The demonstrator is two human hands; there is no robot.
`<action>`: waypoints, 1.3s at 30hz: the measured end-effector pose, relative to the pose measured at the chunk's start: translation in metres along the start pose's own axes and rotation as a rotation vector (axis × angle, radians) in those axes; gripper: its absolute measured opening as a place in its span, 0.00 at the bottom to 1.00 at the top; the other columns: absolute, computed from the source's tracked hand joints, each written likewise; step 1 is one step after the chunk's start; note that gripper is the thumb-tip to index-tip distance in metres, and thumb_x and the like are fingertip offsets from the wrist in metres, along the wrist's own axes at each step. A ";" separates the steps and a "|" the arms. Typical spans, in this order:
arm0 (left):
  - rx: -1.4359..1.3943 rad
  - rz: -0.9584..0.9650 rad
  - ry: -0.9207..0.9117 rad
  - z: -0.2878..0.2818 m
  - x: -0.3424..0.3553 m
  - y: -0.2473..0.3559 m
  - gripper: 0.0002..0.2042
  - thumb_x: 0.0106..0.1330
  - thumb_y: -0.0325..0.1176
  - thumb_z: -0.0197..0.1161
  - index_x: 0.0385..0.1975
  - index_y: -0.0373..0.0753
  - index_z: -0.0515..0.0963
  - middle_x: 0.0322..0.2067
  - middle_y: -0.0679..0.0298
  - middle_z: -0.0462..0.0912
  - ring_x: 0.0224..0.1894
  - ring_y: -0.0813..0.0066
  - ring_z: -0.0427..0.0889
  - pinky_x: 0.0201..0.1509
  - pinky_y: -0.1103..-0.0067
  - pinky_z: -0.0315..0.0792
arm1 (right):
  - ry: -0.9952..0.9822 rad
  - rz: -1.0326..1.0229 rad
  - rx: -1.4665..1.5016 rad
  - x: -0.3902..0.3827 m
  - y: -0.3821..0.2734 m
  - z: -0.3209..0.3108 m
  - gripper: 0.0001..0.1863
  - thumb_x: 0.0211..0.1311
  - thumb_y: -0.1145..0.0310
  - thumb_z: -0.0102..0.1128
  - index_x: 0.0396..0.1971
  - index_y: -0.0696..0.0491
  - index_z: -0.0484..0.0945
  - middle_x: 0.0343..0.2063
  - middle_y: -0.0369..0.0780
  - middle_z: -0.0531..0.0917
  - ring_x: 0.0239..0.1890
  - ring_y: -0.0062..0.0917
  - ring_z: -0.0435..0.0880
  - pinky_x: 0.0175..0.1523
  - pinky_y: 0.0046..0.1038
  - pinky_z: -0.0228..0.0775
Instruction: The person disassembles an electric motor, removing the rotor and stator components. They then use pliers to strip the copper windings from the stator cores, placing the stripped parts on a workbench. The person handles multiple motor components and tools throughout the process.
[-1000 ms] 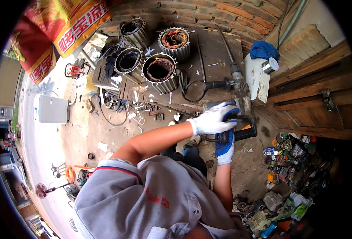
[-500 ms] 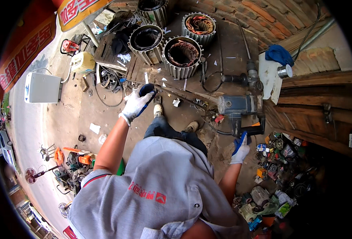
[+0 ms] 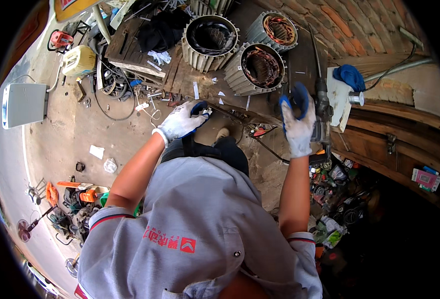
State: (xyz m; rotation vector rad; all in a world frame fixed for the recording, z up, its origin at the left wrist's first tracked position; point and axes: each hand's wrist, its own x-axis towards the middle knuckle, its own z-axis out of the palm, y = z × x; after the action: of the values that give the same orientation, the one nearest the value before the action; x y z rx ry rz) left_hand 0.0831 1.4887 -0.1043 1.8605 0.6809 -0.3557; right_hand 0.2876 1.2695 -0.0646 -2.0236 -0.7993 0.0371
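Observation:
My left hand (image 3: 182, 121), in a white glove with a blue palm, is raised at the front edge of the wooden bench (image 3: 180, 79). Its fingers curve, with a gap to the thumb and nothing visible between them. My right hand (image 3: 298, 124), gloved alike, hovers over a large electric hammer drill (image 3: 323, 107), thumb and fingers spread. It hides much of the drill's body. Nearest to the hands on the bench stands a ribbed motor stator (image 3: 240, 79) with copper windings. Beside it are a stator with dark windings (image 3: 197, 60) and another copper-wound one (image 3: 256, 33).
A brick wall (image 3: 349, 30) rises behind the bench. To the right, a blue cloth (image 3: 348, 76) lies near a metal can (image 3: 356, 98). Cluttered parts (image 3: 329, 189) cover the floor below. Leftward are a yellowish jerrycan (image 3: 79, 61), cables (image 3: 112, 82) and a white box-shaped unit (image 3: 24, 106).
My right hand has let go of the drill's rear handle and risen forward over its body. My left hand has shifted slightly right and turned its back up. The view has moved as well.

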 end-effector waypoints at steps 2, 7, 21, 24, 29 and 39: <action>-0.055 -0.014 0.024 0.002 0.003 -0.024 0.26 0.61 0.47 0.58 0.55 0.39 0.71 0.49 0.50 0.78 0.53 0.57 0.77 0.58 0.71 0.68 | -0.103 -0.156 -0.316 0.031 -0.018 0.028 0.32 0.53 0.53 0.67 0.52 0.58 0.71 0.46 0.48 0.78 0.49 0.38 0.77 0.56 0.36 0.68; -0.110 -0.068 0.179 0.016 -0.012 -0.054 0.24 0.60 0.45 0.59 0.52 0.34 0.73 0.46 0.49 0.79 0.50 0.57 0.78 0.56 0.71 0.69 | -0.792 0.121 -0.929 0.092 -0.049 0.091 0.38 0.54 0.34 0.52 0.41 0.59 0.79 0.39 0.54 0.82 0.46 0.42 0.81 0.54 0.37 0.70; -0.640 0.116 0.337 0.081 0.031 -0.039 0.21 0.63 0.37 0.58 0.54 0.33 0.71 0.46 0.57 0.79 0.48 0.71 0.77 0.55 0.78 0.69 | -0.350 -0.559 -0.547 -0.027 0.046 0.045 0.30 0.44 0.56 0.70 0.39 0.66 0.74 0.35 0.56 0.80 0.42 0.49 0.79 0.54 0.44 0.68; -0.695 0.162 0.397 0.077 0.056 -0.028 0.18 0.66 0.33 0.53 0.54 0.33 0.72 0.46 0.58 0.79 0.49 0.71 0.76 0.55 0.78 0.68 | -0.382 -0.589 -0.523 -0.035 0.046 0.040 0.30 0.43 0.57 0.71 0.39 0.66 0.73 0.37 0.54 0.79 0.41 0.48 0.79 0.54 0.45 0.67; -0.665 0.387 0.309 0.071 0.100 -0.027 0.20 0.64 0.27 0.51 0.58 0.35 0.67 0.53 0.53 0.74 0.56 0.62 0.72 0.61 0.72 0.65 | -0.469 -0.568 -0.397 -0.022 0.055 0.032 0.34 0.43 0.58 0.70 0.46 0.65 0.71 0.39 0.54 0.78 0.42 0.51 0.77 0.54 0.47 0.65; -0.722 0.244 0.277 0.068 0.129 0.021 0.17 0.69 0.37 0.49 0.52 0.33 0.71 0.48 0.51 0.76 0.49 0.59 0.74 0.54 0.73 0.68 | -0.584 -0.219 -0.179 0.018 0.066 0.007 0.23 0.58 0.64 0.64 0.48 0.64 0.72 0.40 0.45 0.81 0.39 0.25 0.79 0.47 0.26 0.70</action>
State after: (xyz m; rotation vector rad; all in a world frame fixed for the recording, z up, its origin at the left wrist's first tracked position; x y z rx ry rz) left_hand 0.2029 1.4579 -0.1841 1.2788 0.6448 0.2888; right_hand 0.3342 1.2611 -0.1140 -2.1020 -1.4280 0.4620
